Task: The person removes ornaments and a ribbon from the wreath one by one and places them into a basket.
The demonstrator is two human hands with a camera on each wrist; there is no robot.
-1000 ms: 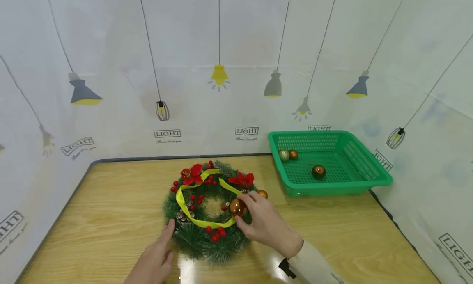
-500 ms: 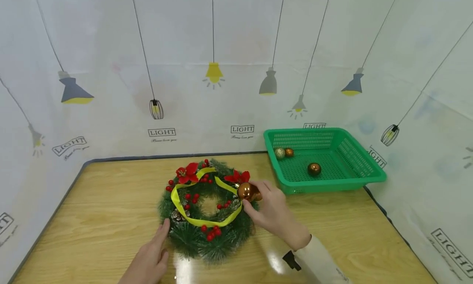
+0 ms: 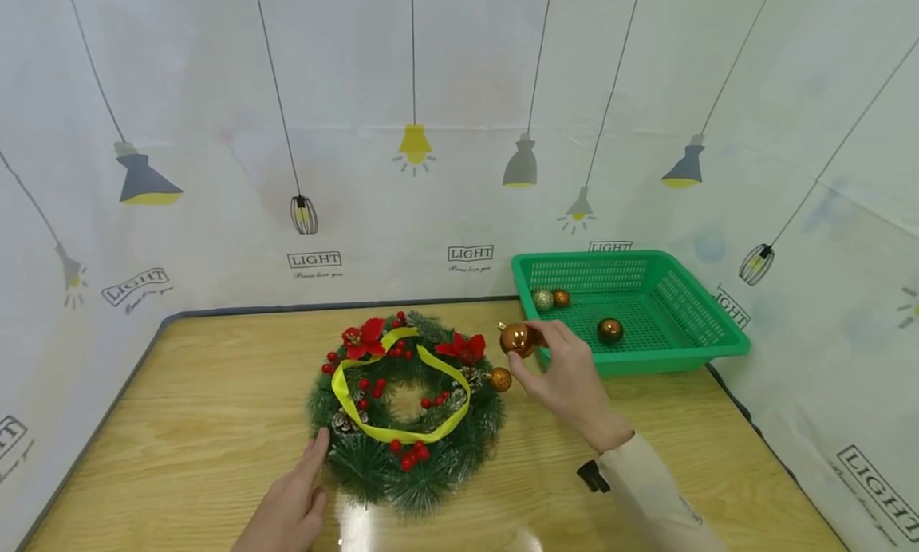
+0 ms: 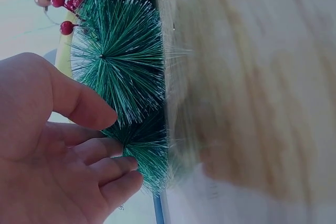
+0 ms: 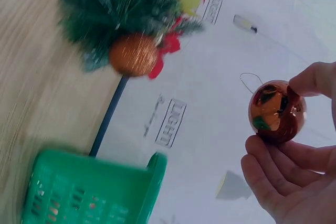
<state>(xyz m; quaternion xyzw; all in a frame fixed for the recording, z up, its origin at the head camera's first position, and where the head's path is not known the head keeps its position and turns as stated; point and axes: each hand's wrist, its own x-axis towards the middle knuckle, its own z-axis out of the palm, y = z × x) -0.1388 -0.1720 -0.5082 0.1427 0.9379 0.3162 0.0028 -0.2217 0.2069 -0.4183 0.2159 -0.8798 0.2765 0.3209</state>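
Observation:
A shiny copper Christmas bauble (image 3: 515,340) is pinched between the thumb and fingers of my right hand (image 3: 567,376), raised between the wreath and the basket. Its thin wire loop shows in the right wrist view beside the bauble (image 5: 276,112). The green wreath (image 3: 416,480) lies on the table, with red berries, red flowers (image 3: 363,338), pine cones and a loose yellow ribbon (image 3: 402,435). On its right side sits a smaller glittery orange bauble (image 3: 500,379). My left hand (image 3: 287,496) rests its fingers against the wreath's lower left edge, holding nothing.
A green plastic basket (image 3: 646,364) stands at the back right of the wooden table (image 3: 215,392). Inside are a brown bauble (image 3: 610,329), a pale gold bauble (image 3: 543,299) and a small orange bauble (image 3: 562,297). A lamp-printed sheet (image 3: 373,73) surrounds the table.
My right hand has carried the copper bauble from over the wreath's inner right side, up and rightward past its edge, uncovering the glittery orange bauble. My left hand has stayed at the wreath.

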